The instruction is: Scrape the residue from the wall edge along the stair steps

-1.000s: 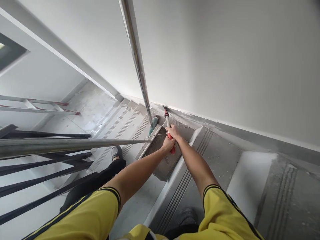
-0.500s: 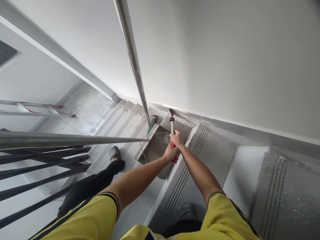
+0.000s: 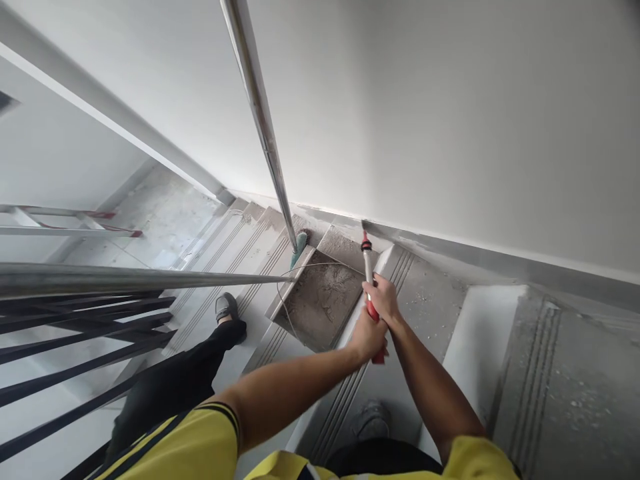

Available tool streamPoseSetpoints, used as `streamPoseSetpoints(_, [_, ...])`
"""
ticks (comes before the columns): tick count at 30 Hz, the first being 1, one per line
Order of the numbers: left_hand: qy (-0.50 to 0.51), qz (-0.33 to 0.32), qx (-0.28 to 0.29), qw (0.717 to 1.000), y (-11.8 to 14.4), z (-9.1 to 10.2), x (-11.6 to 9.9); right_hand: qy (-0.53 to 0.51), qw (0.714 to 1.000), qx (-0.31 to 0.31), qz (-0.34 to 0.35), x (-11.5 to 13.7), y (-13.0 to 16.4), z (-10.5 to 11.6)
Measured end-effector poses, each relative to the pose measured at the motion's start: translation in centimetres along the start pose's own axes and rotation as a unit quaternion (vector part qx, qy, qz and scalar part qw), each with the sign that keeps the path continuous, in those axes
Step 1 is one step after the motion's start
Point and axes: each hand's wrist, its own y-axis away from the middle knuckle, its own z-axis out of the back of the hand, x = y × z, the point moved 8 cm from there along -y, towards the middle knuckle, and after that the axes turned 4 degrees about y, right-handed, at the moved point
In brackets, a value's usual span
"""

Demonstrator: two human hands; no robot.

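Both hands grip one long-handled scraper (image 3: 367, 267) with a red grip and a silver shaft. My left hand (image 3: 367, 337) holds the lower red end. My right hand (image 3: 384, 298) holds just above it. The tool's dark blade touches the grey skirting (image 3: 450, 250) where the white wall meets the stairs. Below the blade lies a bare, dusty cement step (image 3: 323, 300) between tiled grey steps.
A steel handrail (image 3: 257, 113) runs from the top down to a teal-tipped foot (image 3: 299, 245) on the steps. A second rail (image 3: 125, 280) crosses from the left above black balusters. A thin wire loops over the cement step. An aluminium ladder (image 3: 65, 223) lies on the landing below.
Both hands and the scraper have shifted right and nearer to me along the skirting. The blade now touches the wall base further right, and the cement step is more exposed.
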Motion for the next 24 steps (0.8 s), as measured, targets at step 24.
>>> streamPoseSetpoints(24, [-0.002,0.001,0.058,0.998,1.9,-2.1,0.0,-0.017,0.999,-0.029,0.012,-0.7,1.8,2.4])
